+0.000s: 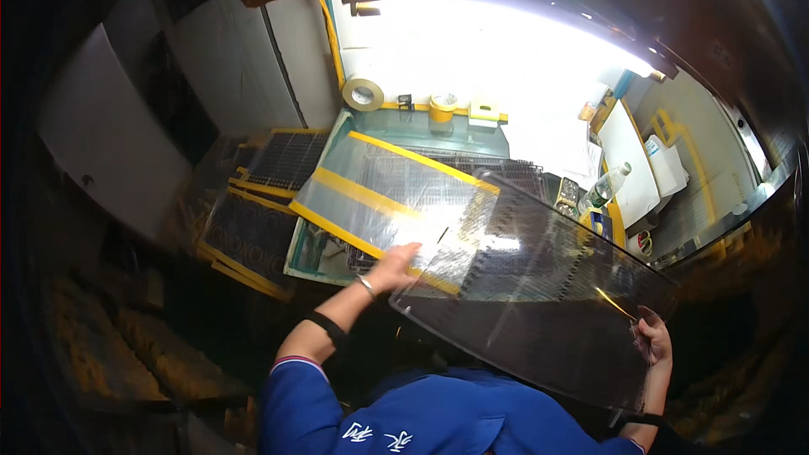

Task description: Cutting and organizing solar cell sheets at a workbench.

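My right hand (pixel 653 337) is closed on the right edge of a large, see-through dark plastic sheet (pixel 539 329) with a raised rim. This sheet slants over the table's front edge, and its left part overlaps a clear sheet with yellow tape strips (pixel 379 194). My left hand (pixel 394 268) lies on the near border of the taped sheet, close to the rimmed sheet's left corner. Its fingers are stretched out and slightly apart. Rows of fine dark teeth or slots (pixel 514 170) show beneath and behind the sheets.
Yellow-edged dark panels (pixel 249 236) are stacked at the left. Along the table's back stand a tape roll (pixel 363 94), a yellow tape roll (pixel 442 108) and a white-and-yellow box (pixel 484 113). A plastic bottle (pixel 608 185) and scissors (pixel 644 243) are at the right. A bright lamp (pixel 539 17) hangs above.
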### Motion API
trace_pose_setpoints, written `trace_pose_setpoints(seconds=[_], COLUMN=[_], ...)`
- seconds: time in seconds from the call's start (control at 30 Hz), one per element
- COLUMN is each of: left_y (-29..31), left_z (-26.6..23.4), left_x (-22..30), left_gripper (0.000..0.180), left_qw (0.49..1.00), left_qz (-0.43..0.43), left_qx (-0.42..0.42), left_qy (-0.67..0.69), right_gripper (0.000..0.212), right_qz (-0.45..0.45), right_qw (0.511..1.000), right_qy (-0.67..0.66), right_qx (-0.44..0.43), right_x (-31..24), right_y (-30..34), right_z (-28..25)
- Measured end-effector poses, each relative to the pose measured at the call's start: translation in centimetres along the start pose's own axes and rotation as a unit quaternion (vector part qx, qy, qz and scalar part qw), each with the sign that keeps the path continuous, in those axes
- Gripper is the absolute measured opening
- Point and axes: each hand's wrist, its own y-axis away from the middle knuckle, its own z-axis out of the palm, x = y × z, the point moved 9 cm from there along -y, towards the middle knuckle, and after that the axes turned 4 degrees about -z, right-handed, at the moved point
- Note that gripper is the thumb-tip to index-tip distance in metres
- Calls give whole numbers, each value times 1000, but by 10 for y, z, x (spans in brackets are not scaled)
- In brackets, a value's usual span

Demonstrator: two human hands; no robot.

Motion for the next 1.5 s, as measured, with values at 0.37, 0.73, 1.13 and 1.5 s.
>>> trace_pose_setpoints(seconds=[0.37,0.73,1.13,1.5], left_y=[34,46,43,78], left_z=[51,19,-34,-76], left_x=[72,56,-11,52], left_gripper=[12,6,36,15], left_qw=[978,956,945,970], left_qz=[161,-32,-304,-127], left_qx=[-81,-85,76,194], left_qy=[-105,-280,99,-72], right_gripper=[36,30,28,31], right_qz=[31,95,135,153], right_qw=[993,994,986,981], right_qy=[-14,-42,-93,-110], right_qx=[113,40,-9,-35], right_x=[2,49,77,124], right_y=[78,72,53,2], right_z=[-48,-43,-37,-5])
